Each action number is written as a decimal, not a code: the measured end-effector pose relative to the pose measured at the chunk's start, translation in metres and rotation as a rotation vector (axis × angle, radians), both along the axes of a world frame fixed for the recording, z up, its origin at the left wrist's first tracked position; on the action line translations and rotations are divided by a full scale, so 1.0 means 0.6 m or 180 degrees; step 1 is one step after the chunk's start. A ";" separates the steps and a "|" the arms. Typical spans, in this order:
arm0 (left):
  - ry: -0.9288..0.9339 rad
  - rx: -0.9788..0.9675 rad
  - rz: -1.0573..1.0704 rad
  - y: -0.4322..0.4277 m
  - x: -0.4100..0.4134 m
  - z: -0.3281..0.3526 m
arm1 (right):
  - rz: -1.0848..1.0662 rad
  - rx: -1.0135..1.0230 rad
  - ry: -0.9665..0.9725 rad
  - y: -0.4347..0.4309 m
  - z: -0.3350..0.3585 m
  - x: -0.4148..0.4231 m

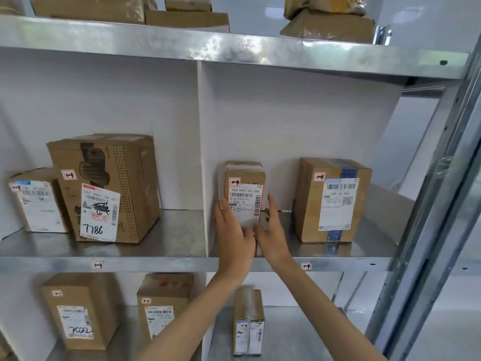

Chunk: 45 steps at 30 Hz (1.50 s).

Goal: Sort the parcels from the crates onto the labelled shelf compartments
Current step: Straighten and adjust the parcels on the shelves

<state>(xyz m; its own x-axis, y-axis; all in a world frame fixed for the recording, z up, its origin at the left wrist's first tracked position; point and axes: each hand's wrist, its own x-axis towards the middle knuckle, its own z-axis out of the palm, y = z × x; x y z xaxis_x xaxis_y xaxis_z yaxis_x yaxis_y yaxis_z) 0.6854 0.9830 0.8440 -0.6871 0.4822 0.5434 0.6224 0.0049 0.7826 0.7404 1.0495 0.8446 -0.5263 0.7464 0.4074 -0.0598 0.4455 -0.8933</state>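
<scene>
Small parcel (244,188) stands upright, long axis vertical, label facing outward, just right of the white divider (202,152), both hands' spread fingers (272,204) flanking it.

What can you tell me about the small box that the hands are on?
The small box is a narrow brown cardboard parcel, standing upright on the metal shelf, close to the white divider. Clear tape crosses its top. A white shipping label with barcodes covers its front, with a small red-edged handwritten tag above it. The left hand and right hand flank its lower front, fingers spread.
</scene>
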 end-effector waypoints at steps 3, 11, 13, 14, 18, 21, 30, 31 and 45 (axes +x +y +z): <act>0.0460 0.0421 -0.0020 -0.004 0.039 -0.001 | -0.0181 0.0181 -0.0108 0.002 0.002 0.023; 0.0563 0.0548 -0.0965 0.050 0.113 0.030 | -0.1559 0.1286 0.0870 0.030 0.048 0.142; 0.0250 0.0404 -0.1181 0.078 0.128 0.034 | -0.1975 0.1248 0.1041 0.062 0.052 0.168; 0.0086 0.0351 -0.1264 0.092 0.134 0.033 | -0.2150 0.1197 0.1077 0.079 0.051 0.181; -0.0024 -0.0010 -0.1429 0.140 0.149 0.011 | -0.2458 0.0770 0.1013 0.138 0.031 0.212; 0.0090 -0.0076 -0.1313 0.154 0.158 -0.002 | -0.1989 0.0346 0.0746 0.151 0.013 0.210; -0.0056 -0.0159 -0.1007 0.150 0.143 0.009 | -0.1577 0.0256 0.0692 0.146 0.009 0.189; -0.0067 -0.0183 -0.1003 0.148 0.140 0.010 | -0.1567 0.0240 0.0687 0.144 0.007 0.186; 0.0114 0.0115 -0.0904 0.066 0.144 0.022 | -0.1849 0.0639 0.0699 0.101 -0.007 0.206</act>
